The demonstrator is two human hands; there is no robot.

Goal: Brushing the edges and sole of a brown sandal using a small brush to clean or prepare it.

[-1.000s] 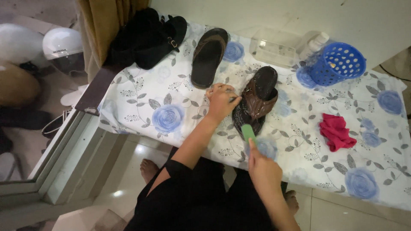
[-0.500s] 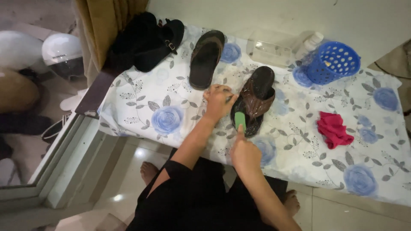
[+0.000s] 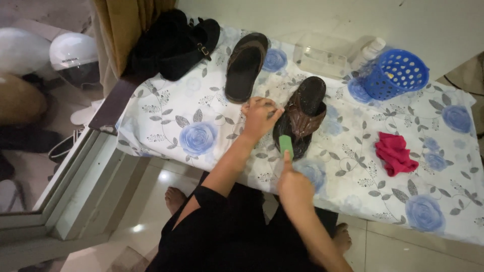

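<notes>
On the flowered cloth (image 3: 201,108), near its front edge: one dark brown sandal (image 3: 301,113), wet-looking, its long axis running from the near edge away toward the far wall, leaning a little to my right. Left hand (image 3: 259,117): fingers curled together and pressed on the sandal's left rim, steadying it; this hand is the nearer of the two, touching the sandal. Right hand (image 3: 294,187): closed around the lower end of a small green brush (image 3: 286,145), thumb laid up its back; the brush's tip meets the near end of the sandal, so the sandal lies straight ahead of this hand and slightly right, in line with the brush. Second sandal (image 3: 246,65), same kind: beyond and to the left, apart from the first, lying roughly parallel. Black shoes (image 3: 174,43): far left corner of the cloth. Clear plastic box (image 3: 321,55): beyond the held sandal, by the wall. Blue perforated basket (image 3: 395,74): far right, a white bottle (image 3: 369,52) just beside it. Red cloth (image 3: 395,153): crumpled, to my right of the sandal, well apart from both hands.
</notes>
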